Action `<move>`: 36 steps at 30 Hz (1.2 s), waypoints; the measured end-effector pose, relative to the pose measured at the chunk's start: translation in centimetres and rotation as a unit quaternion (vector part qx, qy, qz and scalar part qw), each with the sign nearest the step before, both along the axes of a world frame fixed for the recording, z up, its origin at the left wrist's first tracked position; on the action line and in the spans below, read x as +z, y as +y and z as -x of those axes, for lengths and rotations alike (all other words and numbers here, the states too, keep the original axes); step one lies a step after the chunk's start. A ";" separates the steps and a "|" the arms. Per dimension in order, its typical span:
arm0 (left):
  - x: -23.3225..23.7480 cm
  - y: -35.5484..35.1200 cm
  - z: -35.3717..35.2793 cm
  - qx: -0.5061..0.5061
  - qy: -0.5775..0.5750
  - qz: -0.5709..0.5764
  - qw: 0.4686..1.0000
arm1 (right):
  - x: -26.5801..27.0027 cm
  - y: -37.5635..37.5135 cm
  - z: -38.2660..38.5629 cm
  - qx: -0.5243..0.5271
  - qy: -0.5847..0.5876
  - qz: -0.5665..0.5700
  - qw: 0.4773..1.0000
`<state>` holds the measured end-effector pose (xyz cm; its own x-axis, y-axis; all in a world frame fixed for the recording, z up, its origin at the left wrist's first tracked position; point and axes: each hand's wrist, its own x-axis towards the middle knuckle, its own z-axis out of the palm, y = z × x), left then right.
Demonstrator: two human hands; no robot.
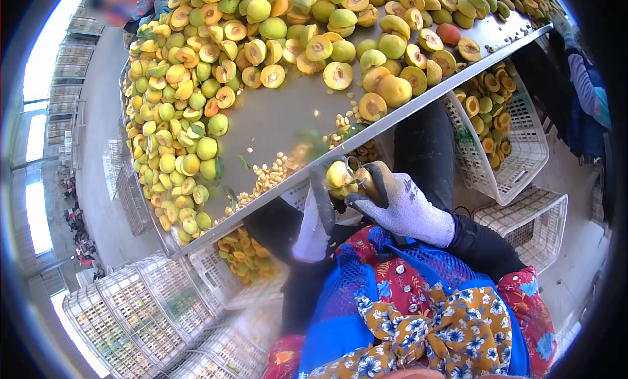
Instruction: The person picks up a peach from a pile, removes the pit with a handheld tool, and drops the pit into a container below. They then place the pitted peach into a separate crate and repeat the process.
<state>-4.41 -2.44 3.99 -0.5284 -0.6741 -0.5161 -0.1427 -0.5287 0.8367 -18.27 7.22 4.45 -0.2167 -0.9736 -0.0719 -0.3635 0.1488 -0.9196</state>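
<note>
Both my hands wear pale gloves with dark coated fingers, in front of the table's edge. My left hand (315,212) is closed against a yellow-green apricot (339,175), its fingers partly blurred. My right hand (400,201) meets it from the right, curled round a small tool (370,184) with a rounded brown end. A thin dark metal part shows between this tool and the fruit; its exact shape is hidden. Just beyond my hands, pale pits (271,174) lie along the edge of the metal table (278,114), beside a blurred patch of green and brown.
Many whole and halved apricots (196,110) are heaped on the table. Its raised metal rim (386,125) runs diagonally before me. Beneath stand a crate (517,163) of halves and another filled crate (219,274). Crates (147,313) stand lower left. Other people (592,97) are at the table.
</note>
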 end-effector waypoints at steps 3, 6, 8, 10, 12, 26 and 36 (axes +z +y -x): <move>-1.5 1.7 -0.7 0.006 0.007 0.061 0.998 | -1.3 -0.7 -0.1 0.029 0.027 -0.032 0.999; -1.3 2.6 -0.8 -0.035 -0.067 0.258 0.963 | -1.2 -1.0 0.3 0.063 -0.007 -0.063 0.996; -2.9 3.6 -1.8 -0.027 -0.105 0.273 0.956 | -1.7 -0.6 0.4 0.075 -0.016 -0.049 0.996; -2.0 3.8 -1.6 -0.024 -0.131 0.270 0.954 | -1.8 -0.5 0.4 0.077 -0.017 -0.041 0.996; -1.7 3.6 -1.7 -0.030 -0.121 0.268 0.955 | -2.0 -0.6 0.3 0.055 -0.051 -0.050 0.996; -2.9 3.4 -3.7 0.013 -0.030 0.221 0.975 | -0.8 2.4 1.3 0.157 0.047 -0.006 0.986; -0.1 4.8 -0.5 0.096 -0.084 0.179 0.976 | -1.5 2.7 0.5 0.217 0.099 0.014 0.971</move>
